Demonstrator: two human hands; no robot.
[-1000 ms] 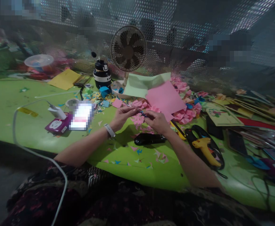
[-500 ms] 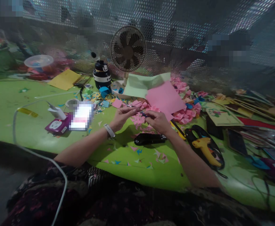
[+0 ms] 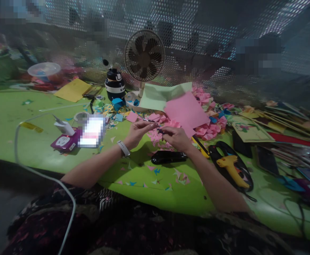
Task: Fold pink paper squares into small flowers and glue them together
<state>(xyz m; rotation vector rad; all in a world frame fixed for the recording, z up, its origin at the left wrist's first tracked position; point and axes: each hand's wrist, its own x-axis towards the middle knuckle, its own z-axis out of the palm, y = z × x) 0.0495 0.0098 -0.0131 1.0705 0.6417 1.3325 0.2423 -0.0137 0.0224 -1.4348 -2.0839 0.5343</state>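
Observation:
My left hand (image 3: 136, 133), with a white watch band (image 3: 123, 148) at its wrist, is closed in a pinch over the middle of the table. What its fingertips hold is too small to make out. Close beside it, my right hand (image 3: 178, 137) is closed too, with a small dark bluish thing (image 3: 160, 130) at its fingertips that I cannot name. Below the hands are cut pink paper pieces (image 3: 158, 141). A black stapler-like tool (image 3: 168, 157) lies just in front of my right hand. Behind it rest a pink paper sheet (image 3: 187, 109) and a pale green sheet (image 3: 157, 95).
A fan (image 3: 144, 56) and a dark jug (image 3: 114, 85) stand at the back. To the left lie a lit phone (image 3: 91, 131) and a purple power socket (image 3: 64, 141) with a white cable. A yellow glue gun (image 3: 233, 170) is at right. Paper scraps litter the green table (image 3: 38, 109).
Both hands stay in nearly the same place. The fingers have shifted slightly, and the bluish thing at my right fingertips has turned or moved a little left.

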